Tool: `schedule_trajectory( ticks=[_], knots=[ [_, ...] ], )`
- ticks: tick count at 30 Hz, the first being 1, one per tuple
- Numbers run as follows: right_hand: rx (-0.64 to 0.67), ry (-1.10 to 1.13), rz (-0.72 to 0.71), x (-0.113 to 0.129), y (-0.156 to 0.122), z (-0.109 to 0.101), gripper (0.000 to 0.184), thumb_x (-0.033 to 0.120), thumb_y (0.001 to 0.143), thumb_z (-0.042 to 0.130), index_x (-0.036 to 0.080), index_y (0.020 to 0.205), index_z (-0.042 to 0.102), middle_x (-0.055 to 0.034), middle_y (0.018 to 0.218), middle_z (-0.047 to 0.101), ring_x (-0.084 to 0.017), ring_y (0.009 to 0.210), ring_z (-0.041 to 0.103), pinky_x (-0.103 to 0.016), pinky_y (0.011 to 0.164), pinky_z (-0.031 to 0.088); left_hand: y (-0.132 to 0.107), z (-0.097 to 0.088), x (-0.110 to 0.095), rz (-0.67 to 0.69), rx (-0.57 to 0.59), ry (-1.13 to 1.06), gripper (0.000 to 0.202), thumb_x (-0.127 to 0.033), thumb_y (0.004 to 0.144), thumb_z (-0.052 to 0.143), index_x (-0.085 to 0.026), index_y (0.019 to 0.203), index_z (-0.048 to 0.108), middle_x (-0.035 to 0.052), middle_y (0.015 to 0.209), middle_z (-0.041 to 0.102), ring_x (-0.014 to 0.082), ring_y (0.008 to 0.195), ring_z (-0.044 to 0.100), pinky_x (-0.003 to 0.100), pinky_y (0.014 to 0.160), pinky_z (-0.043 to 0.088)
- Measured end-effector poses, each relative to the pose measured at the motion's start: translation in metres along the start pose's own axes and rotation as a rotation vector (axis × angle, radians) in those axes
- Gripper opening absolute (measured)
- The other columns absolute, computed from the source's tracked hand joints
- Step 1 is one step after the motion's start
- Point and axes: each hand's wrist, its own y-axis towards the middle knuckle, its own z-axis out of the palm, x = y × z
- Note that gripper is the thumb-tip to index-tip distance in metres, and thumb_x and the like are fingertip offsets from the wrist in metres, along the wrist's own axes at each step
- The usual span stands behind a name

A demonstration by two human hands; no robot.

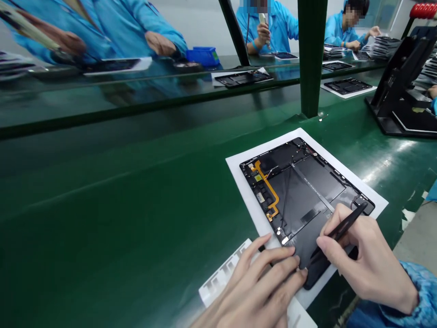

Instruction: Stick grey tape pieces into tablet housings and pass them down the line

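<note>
Where the right hand (pixel 362 255) grips: thumb and fingers are together, clamped on 1 slim black tool (pixel 346 223) held like a pen.
Black tool: slants through the grip, upper end sticking out beyond the hand, lower end down near the left fingertips; whether its tip touches anything, I cannot tell.
Left hand (pixel 262 282): just left of the grip, palm down, fingers slightly apart and closed on nothing visible; fingertips rest on the tablet's near end.
Opened tablet (pixel 297 205): directly below the grip and stretching away beyond it, its inside facing up.
Orange ribbon cable (pixel 273 193): beyond and left of the grip, along the tablet's left side.
Grey strip (pixel 310 184): runs from the grip's far side across the dark panels.
White sheet (pixel 234 164): under the tablet, its border showing to either side of the grip.
Sticker sheet (pixel 221 275): left of the grip, partly hidden by the left hand.
Green bench (pixel 119 205): under everything at the grip.
Black stand (pixel 392 91): well beyond the grip, to the right.
Co-workers (pixel 280 23): 3 people in blue, well beyond the grip.
</note>
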Motion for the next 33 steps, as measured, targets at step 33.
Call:
schedule_trajectory(
  ticks=[33],
  knots=[
    [0.099, 0.103, 0.123, 0.001, 0.002, 0.005, 0.016, 0.026, 0.088, 0.052, 0.021, 0.074, 0.048, 0.0042, 0.058, 0.051, -0.013, 0.047, 0.054, -0.022, 0.046, 0.041, 0.007, -0.003, 0.003, 0.125, -0.018, -0.072, 0.039, -0.002, 0.079, 0.040, -0.016, 0.110, 0.060, 0.0050, 0.101, 0.065, 0.0143, 0.112, 0.055, 0.034, 0.120, 0.015]
  ],
)
